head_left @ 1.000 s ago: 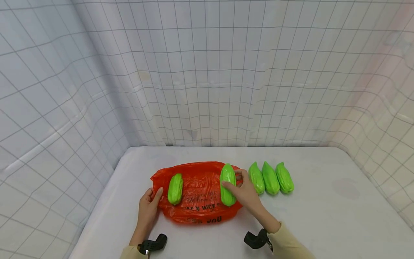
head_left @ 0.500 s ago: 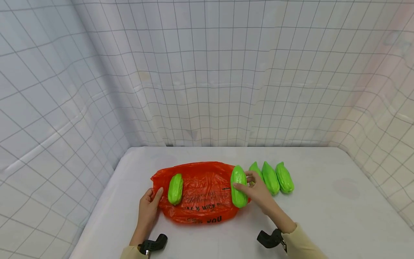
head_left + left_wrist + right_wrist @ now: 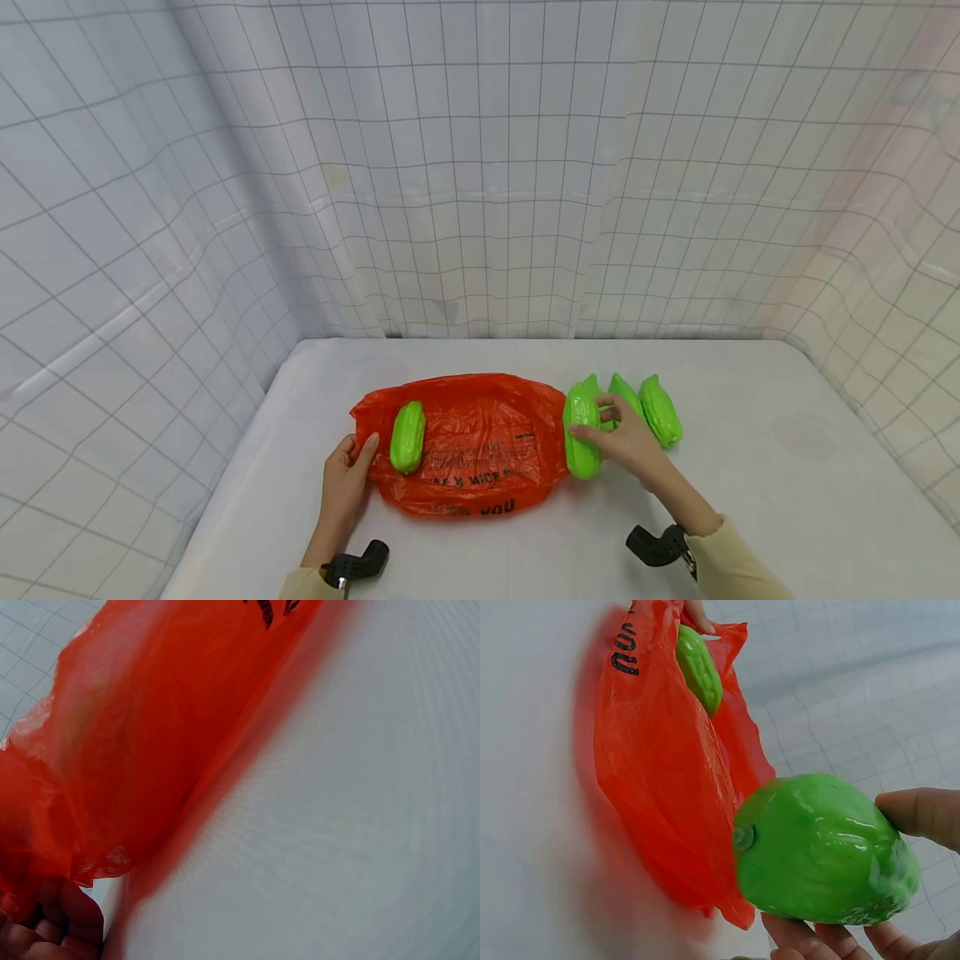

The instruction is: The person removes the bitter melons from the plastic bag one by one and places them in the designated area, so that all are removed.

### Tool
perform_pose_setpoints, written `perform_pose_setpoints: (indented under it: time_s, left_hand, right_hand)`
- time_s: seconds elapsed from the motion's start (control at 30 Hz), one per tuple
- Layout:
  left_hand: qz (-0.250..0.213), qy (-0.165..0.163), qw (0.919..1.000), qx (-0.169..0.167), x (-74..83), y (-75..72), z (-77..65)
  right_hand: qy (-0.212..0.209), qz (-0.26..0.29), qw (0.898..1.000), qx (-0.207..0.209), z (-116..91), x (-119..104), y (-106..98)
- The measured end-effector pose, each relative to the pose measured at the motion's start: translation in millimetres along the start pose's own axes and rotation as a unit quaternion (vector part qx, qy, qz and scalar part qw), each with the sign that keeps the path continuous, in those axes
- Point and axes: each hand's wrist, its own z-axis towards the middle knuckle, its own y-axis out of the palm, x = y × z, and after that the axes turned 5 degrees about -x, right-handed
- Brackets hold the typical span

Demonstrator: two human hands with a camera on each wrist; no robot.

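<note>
A red plastic bag (image 3: 480,417) with black print lies spread on the table, its mouth open. My left hand (image 3: 347,479) pinches the bag's left end between thumb and curled fingers. One green papaya (image 3: 407,437) lies in the bag near that hand. At the bag's right edge, my right hand (image 3: 633,442) holds another green papaya (image 3: 581,433), thumb on one side and fingers on the other. The right wrist view shows the held papaya's (image 3: 810,847) rounded stem end close up, overlapping the bag's edge (image 3: 652,772).
Three more green papayas stand in a row behind my right hand; the rightmost papaya (image 3: 660,412) shows best, the other two are partly covered. White table (image 3: 750,500) lies around. Grid-patterned white curtains (image 3: 480,208) close off the back and sides.
My right hand has moved right with the papaya, from over the bag's right part to its right edge, now overlapping the row of papayas. The left hand stays put.
</note>
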Motion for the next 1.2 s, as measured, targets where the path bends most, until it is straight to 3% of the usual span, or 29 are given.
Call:
perform_pose_setpoints:
  time_s: [0.4,1.2]
  left_hand:
    - [0.003,-0.005,1.0000,-0.001,-0.5,0.1,-0.3]
    - [-0.004,-0.014,0.9999,-0.003,1.0,-0.2,0.2]
  right_hand:
    - [0.018,-0.070,0.997,-0.036,-3,17,-23]
    - [0.057,-0.055,0.994,-0.069,-15,43,-42]
